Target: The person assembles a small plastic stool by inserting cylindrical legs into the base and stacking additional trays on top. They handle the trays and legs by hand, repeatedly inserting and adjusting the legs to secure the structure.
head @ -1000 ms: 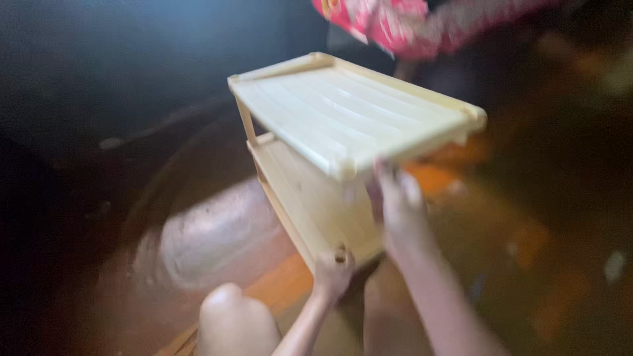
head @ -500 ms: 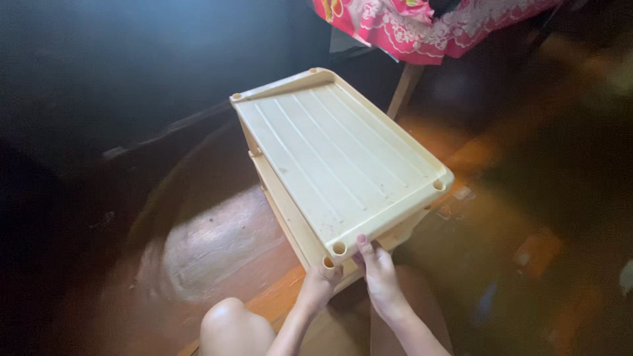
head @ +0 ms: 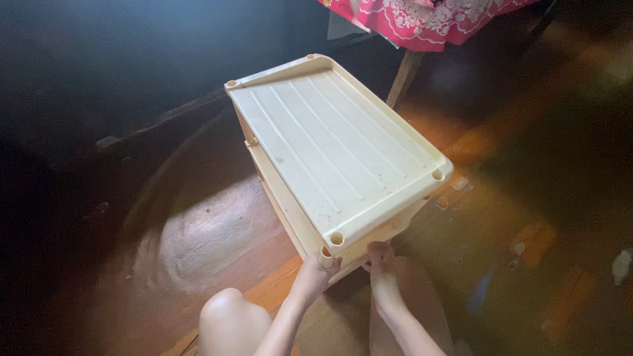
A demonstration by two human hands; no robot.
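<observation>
Both hands work at the near end of a cream plastic shelf rack (head: 336,148), a tiered unit with a ribbed top tray and round sockets at its corners. The left hand (head: 313,273) has its grip clenched around the near corner post just under the top tray, fingers wrapped on the tube. The right hand (head: 381,260), just beside the left, presses its grip against the underside of the rack's near edge; whether its fingers close fully on the plastic I cannot tell. From the two grips the rack stretches away and up, its lower tray showing on the left side. Below the grips sit the person's bare knee (head: 231,316) and the wooden floor (head: 198,244). Well beyond the rack's far end hangs a pink patterned cloth (head: 428,20).
</observation>
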